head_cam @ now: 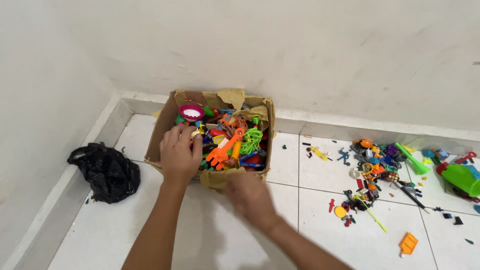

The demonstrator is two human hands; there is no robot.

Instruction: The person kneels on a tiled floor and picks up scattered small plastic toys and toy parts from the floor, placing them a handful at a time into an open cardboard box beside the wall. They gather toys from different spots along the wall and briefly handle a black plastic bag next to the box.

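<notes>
The cardboard box (165,125) of small plastic toys sat on the tiled floor (210,240) in the corner, against the wall. My left hand (180,152) rested over its near left edge, fingers curled onto the toys beside an orange toy rake (223,149); whether it pinched anything I could not tell. My right hand (250,197) was blurred just in front of the box, its fingers unreadable. Steadying the torn box seemed wise while rummaging. A black plastic bag (106,171) lay left; scattered toys (372,170) lay well apart, right.
</notes>
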